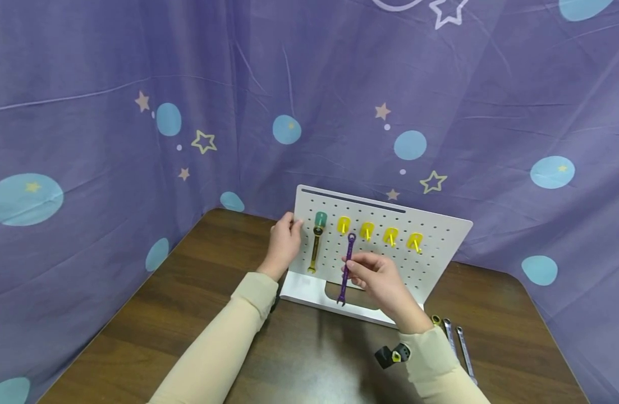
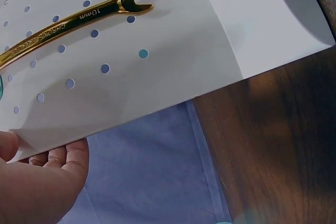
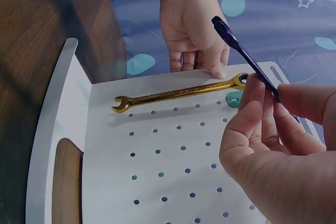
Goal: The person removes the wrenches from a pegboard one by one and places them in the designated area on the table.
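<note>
A white pegboard stand point(image 1: 380, 216) is upright on the table, and my left hand point(image 1: 285, 244) grips its left edge, thumb in front and fingers behind. My right hand point(image 1: 377, 278) pinches a purple combination wrench point(image 1: 347, 269) by its middle, ring end up, in front of the board. Hanging from a green hook point(image 1: 321, 219) at the board's left is a gold combination wrench point(image 1: 315, 252); "10mm" is readable on the gold wrench point(image 2: 84, 17) in the left wrist view. Yellow hooks point(image 1: 367, 230) run in a row to its right, bare.
On the table point(image 1: 188, 314), right of the stand and partly behind my right sleeve, lie several more wrenches point(image 1: 464, 350), two silver and one with a gold ring end. A purple curtain point(image 1: 339, 84) with stars and blue spots hangs behind the table.
</note>
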`<state>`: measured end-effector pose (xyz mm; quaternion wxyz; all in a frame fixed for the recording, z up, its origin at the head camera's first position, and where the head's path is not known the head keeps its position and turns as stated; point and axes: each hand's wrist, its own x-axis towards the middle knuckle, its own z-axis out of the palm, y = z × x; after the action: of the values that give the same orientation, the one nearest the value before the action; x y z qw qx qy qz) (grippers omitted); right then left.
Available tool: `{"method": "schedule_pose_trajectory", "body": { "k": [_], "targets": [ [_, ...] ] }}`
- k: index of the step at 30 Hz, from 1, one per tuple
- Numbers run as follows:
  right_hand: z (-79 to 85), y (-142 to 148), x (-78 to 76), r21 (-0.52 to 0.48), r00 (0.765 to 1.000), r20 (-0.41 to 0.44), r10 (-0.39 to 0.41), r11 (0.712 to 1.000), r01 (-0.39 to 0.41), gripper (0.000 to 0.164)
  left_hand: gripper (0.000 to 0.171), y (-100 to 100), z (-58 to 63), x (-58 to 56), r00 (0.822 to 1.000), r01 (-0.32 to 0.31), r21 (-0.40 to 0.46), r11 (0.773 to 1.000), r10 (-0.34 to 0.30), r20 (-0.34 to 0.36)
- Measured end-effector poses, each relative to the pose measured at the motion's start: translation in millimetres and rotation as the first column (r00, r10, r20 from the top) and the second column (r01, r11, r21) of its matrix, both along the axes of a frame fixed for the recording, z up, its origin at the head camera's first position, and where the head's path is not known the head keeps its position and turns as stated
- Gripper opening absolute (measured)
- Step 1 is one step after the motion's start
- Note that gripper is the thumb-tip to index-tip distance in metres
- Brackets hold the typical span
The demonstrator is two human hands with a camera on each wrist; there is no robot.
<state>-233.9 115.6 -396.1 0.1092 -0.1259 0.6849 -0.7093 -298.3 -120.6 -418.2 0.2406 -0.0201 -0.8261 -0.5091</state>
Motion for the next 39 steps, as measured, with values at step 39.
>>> {"method": "schedule_pose_trajectory", "body": {
  "k": [39],
  "targets": [
    [-33.2, 51.7, 17.4, 0.201, 0.993, -0.055, -0.105, 0.973, 0.114, 0.019, 0.015, 0.0, -1.3, -1.4, 1.0, 0.001, 0.006, 1.0, -0.001, 0.013]
  ]
}}
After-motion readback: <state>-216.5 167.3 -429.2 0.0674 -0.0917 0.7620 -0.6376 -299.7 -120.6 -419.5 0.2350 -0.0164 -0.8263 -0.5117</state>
